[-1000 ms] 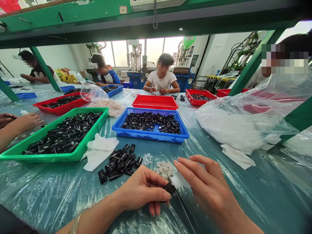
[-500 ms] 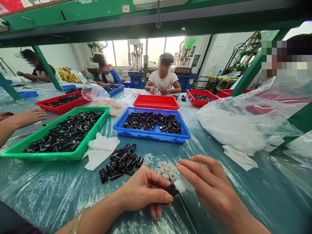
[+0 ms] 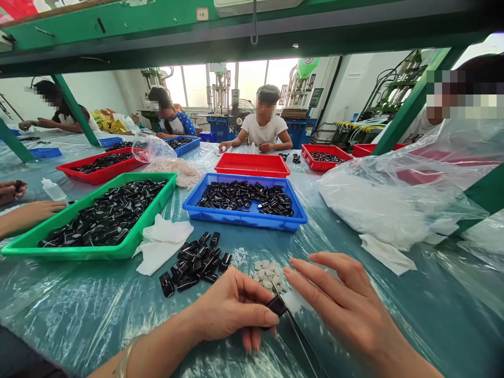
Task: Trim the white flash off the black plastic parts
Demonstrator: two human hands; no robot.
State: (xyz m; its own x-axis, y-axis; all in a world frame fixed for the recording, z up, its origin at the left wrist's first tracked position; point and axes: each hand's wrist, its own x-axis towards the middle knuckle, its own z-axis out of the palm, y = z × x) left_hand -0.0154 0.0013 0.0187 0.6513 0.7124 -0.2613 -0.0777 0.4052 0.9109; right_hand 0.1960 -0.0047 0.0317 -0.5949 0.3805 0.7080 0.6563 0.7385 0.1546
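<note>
My left hand (image 3: 232,310) grips a small black plastic piece (image 3: 276,306) between thumb and fingers. Metal tweezers (image 3: 298,329) run alongside that piece; whether they are held or just lie there I cannot tell. My right hand (image 3: 346,304) is open just to the right, fingers stretched forward, thumb hidden. A translucent white object (image 3: 295,301) shows partly behind its fingertips. Beyond my hands are a cluster of small off-white pieces (image 3: 268,274), some tiny white bits (image 3: 239,256) and a heap of black pieces (image 3: 197,262).
A green tray (image 3: 23,250) and a blue tray (image 3: 252,220) hold many black pieces. Clear bags of white material (image 3: 378,205) lie at right. A co-worker's hand (image 3: 33,216) is by the green tray. A green shelf beam (image 3: 157,31) spans overhead.
My hands have barely moved; the white object by my right fingertips is now more hidden. At left, the co-worker's hand has drawn back and a white bottle shows. The person opposite has reached sideways.
</note>
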